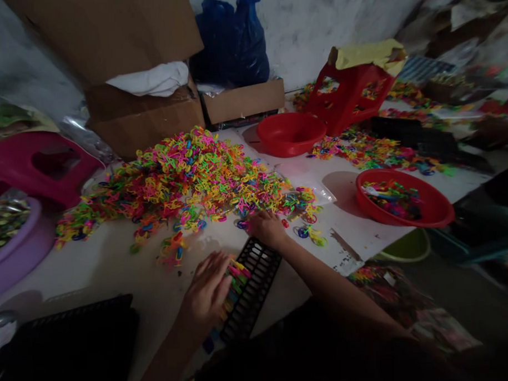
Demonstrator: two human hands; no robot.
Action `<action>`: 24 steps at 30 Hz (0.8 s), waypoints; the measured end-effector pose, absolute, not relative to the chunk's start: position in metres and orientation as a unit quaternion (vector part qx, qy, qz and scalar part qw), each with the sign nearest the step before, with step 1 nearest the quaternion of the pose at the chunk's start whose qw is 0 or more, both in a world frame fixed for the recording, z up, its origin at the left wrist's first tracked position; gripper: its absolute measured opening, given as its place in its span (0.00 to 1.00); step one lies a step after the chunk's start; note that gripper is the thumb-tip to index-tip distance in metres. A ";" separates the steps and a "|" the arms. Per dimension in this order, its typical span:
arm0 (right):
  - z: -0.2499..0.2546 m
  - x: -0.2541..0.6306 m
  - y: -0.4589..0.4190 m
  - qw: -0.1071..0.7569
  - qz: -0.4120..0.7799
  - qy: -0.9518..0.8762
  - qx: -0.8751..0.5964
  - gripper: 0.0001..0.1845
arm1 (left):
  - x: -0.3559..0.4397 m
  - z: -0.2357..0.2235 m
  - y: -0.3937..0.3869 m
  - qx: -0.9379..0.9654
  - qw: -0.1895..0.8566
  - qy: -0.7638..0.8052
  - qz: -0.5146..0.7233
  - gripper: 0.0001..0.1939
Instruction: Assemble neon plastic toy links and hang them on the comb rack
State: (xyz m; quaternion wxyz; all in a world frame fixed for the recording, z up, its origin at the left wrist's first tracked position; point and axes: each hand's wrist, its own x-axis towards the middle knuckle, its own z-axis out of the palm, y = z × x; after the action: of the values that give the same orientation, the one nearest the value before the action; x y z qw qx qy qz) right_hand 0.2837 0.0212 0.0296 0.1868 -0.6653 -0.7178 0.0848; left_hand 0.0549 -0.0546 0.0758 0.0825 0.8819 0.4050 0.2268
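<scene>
The left hand (pixel 205 292) is unclenched beside the black rack (pixel 254 287); I cannot tell what the right hand (pixel 267 230) grasps.

No text, label, brand, number or sign can be read. On the cardboard box (pixel 151 116) and the blue bag (pixel 236 49) behind the heap of plastic pieces (pixel 195 176), no legible lettering shows. To the right of the heap, the dark marks (pixel 346 245) near the edge of the counter (pixel 115 267) and the colourful bundle (pixel 408 307) below are too blurred to make out as writing.
</scene>
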 end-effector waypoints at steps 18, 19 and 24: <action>0.110 0.257 -0.026 0.528 0.476 -0.592 -0.378 0.16 | 0.093 0.122 -0.020 0.439 0.640 0.450 0.442 0.32; 0.102 0.254 -0.028 0.511 0.524 -0.573 -0.369 0.15 | 0.093 0.122 -0.021 0.433 0.638 0.452 0.448 0.32; 0.077 0.237 -0.037 0.519 0.543 -0.563 -0.345 0.11 | 0.099 0.117 -0.030 0.440 0.681 0.406 0.422 0.26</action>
State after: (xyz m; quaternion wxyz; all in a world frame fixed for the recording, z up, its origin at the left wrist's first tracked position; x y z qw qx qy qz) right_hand 0.2374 -0.0368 0.0766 0.5189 -0.3450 -0.5631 0.5428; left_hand 0.0993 -0.0296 0.1173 0.6809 0.4396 0.4064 0.4219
